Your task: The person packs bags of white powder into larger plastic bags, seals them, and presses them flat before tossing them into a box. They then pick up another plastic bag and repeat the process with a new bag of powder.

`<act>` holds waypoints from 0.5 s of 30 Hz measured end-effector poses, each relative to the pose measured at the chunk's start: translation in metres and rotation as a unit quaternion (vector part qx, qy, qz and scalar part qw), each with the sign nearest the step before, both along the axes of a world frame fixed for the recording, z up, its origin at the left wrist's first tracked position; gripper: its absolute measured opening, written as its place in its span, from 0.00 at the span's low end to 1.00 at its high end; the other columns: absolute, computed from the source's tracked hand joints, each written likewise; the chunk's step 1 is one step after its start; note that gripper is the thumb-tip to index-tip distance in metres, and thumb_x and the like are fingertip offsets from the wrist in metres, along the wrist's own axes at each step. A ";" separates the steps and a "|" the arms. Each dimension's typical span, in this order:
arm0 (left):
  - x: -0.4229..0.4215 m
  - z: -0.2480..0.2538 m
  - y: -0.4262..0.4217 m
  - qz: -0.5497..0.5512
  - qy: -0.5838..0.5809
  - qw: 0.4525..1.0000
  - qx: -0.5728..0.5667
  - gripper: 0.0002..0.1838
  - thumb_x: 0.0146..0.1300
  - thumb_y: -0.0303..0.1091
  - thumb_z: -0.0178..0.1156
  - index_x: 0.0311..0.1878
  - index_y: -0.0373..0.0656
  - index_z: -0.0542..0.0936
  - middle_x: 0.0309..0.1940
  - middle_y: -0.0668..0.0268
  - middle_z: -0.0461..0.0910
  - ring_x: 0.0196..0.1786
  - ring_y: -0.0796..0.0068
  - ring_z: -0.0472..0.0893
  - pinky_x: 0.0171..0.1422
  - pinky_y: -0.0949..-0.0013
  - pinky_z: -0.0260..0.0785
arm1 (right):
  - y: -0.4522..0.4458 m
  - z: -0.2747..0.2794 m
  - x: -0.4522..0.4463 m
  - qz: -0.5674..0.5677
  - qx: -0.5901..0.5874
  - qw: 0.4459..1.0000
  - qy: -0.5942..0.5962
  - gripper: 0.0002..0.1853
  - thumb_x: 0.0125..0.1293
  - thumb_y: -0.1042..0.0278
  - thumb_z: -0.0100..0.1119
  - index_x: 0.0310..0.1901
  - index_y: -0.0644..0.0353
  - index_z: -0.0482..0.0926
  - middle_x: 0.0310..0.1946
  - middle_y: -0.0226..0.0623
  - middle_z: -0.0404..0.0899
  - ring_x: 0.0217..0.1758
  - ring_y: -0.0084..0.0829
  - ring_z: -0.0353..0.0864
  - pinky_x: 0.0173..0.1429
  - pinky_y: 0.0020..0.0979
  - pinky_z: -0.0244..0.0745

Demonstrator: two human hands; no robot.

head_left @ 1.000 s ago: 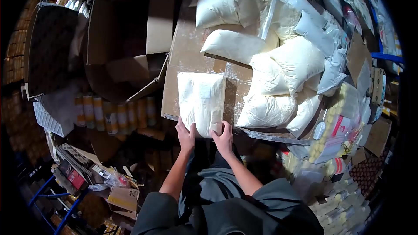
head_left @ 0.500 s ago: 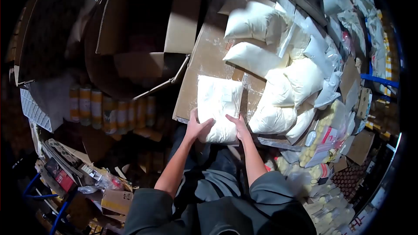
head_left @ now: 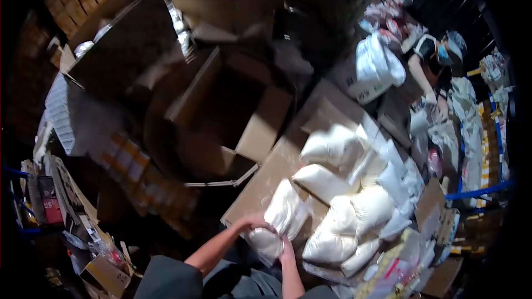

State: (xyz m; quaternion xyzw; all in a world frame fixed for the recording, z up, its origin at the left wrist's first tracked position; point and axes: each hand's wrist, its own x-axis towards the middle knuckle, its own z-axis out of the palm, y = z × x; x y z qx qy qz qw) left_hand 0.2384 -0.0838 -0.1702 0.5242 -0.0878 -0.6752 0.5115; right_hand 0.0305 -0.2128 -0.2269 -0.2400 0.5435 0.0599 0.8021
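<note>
A white plastic bag (head_left: 287, 209), plump with pale powder-like filling, is between my hands at the near edge of the cardboard surface. My left hand (head_left: 257, 223) grips its left side, fingers curled over the top and creasing the middle. Lower down, my right hand (head_left: 286, 250) holds the right side, the thumb pressed inward. Part of the fingers of both hands is hidden by the bag. Just right of it lies a heap of similar filled bags (head_left: 354, 213), touching one another on the flattened cardboard (head_left: 260, 188).
An open cardboard box (head_left: 266, 124) stands in a dark round container to the left. Yellow-banded cylinders (head_left: 130, 160) are beyond it. At the upper right, a masked person (head_left: 426, 69) reaches toward white bags. A blue rail (head_left: 479, 191) runs at the right.
My view has swung upward, so everything sits lower. The bag has gone from lying flat and smooth to bent and creased, and my left hand has shifted over its top.
</note>
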 end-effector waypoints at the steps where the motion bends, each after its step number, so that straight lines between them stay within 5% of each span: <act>1: -0.001 -0.001 0.002 -0.035 0.009 0.999 0.011 0.39 0.45 0.36 0.76 0.62 0.36 0.73 0.53 0.60 0.80 0.55 0.68 0.77 0.61 0.65 0.70 | 0.004 0.019 0.000 0.015 -0.026 1.000 0.006 0.26 0.70 0.57 0.55 0.64 0.63 0.69 0.57 0.44 0.77 0.57 0.41 0.78 0.62 0.43 0.74; 3: -0.009 0.035 0.006 -0.013 -0.093 0.992 -0.086 0.36 0.46 0.33 0.75 0.61 0.37 0.74 0.51 0.63 0.81 0.54 0.69 0.77 0.62 0.65 0.69 | 0.007 0.017 -0.023 0.002 -0.019 0.998 -0.056 0.28 0.68 0.55 0.56 0.64 0.65 0.68 0.57 0.44 0.76 0.57 0.43 0.78 0.65 0.43 0.73; 5: -0.029 0.041 0.015 0.011 0.023 0.996 -0.090 0.38 0.47 0.31 0.75 0.64 0.37 0.72 0.54 0.63 0.80 0.57 0.69 0.76 0.64 0.65 0.68 | 0.003 0.034 -0.025 -0.004 -0.026 0.998 -0.056 0.28 0.69 0.55 0.56 0.64 0.64 0.68 0.57 0.44 0.77 0.57 0.43 0.78 0.64 0.43 0.73; 7: -0.014 0.119 0.019 -0.010 0.014 0.994 -0.104 0.40 0.48 0.31 0.74 0.67 0.38 0.69 0.57 0.62 0.78 0.59 0.69 0.75 0.67 0.66 0.66 | -0.003 0.066 -0.005 -0.013 -0.037 0.998 -0.057 0.28 0.69 0.55 0.56 0.64 0.64 0.68 0.57 0.44 0.77 0.57 0.42 0.78 0.64 0.43 0.73; 8: -0.013 0.118 0.018 -0.031 0.046 0.988 -0.141 0.42 0.50 0.31 0.73 0.69 0.39 0.65 0.60 0.61 0.75 0.61 0.69 0.74 0.68 0.66 0.64 | -0.009 0.083 0.008 -0.013 -0.044 0.997 -0.066 0.28 0.69 0.55 0.56 0.64 0.64 0.68 0.57 0.44 0.77 0.57 0.42 0.78 0.64 0.43 0.74; 11: 0.021 0.175 0.001 0.041 0.002 0.975 -0.217 0.42 0.50 0.31 0.73 0.69 0.39 0.65 0.59 0.61 0.76 0.61 0.70 0.74 0.68 0.66 0.65 | -0.032 0.134 0.039 -0.024 -0.084 0.988 -0.126 0.28 0.69 0.55 0.56 0.64 0.64 0.69 0.56 0.44 0.77 0.57 0.42 0.78 0.63 0.42 0.74; 13: 0.068 0.237 -0.010 -0.037 -0.144 0.969 -0.199 0.43 0.52 0.33 0.71 0.71 0.38 0.62 0.59 0.62 0.76 0.60 0.73 0.73 0.66 0.67 0.66 | -0.050 0.174 0.065 -0.026 -0.124 0.975 -0.184 0.27 0.69 0.55 0.55 0.64 0.64 0.69 0.56 0.44 0.77 0.56 0.42 0.78 0.63 0.42 0.74; 15: 0.113 0.288 -0.014 -0.050 -0.172 0.950 -0.256 0.43 0.54 0.35 0.71 0.71 0.38 0.62 0.59 0.61 0.75 0.59 0.74 0.73 0.63 0.68 0.67 | -0.069 0.227 0.104 -0.045 -0.166 0.953 -0.251 0.27 0.69 0.55 0.55 0.64 0.64 0.69 0.56 0.44 0.77 0.56 0.41 0.78 0.62 0.42 0.74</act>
